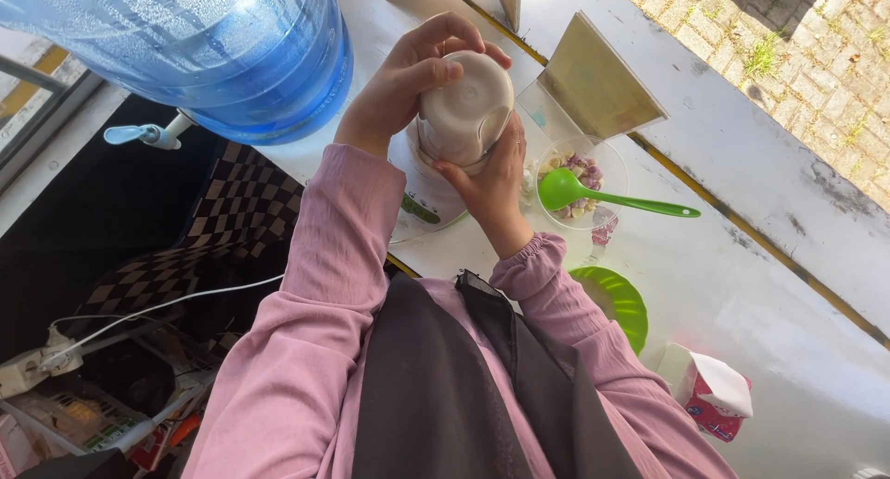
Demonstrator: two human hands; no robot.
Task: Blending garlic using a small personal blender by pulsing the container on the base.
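Both my hands grip a blender jar (468,108) filled with a pale beige blend, standing on its white base (436,193) on the white counter (742,284). My left hand (413,76) wraps over the jar's far left side from above. My right hand (491,178) clasps its near right side. Just right of the jar stands a clear plastic cup (586,178) with mixed pieces in it, and a green spoon (607,196) rests across its rim, handle pointing right.
A big blue water jug (213,48) with a tap stands at the counter's left end. A green bowl (616,303) and a red-and-white carton (714,395) lie near my right elbow. A brown board (598,80) leans beyond the cup. White cables and clutter sit below left.
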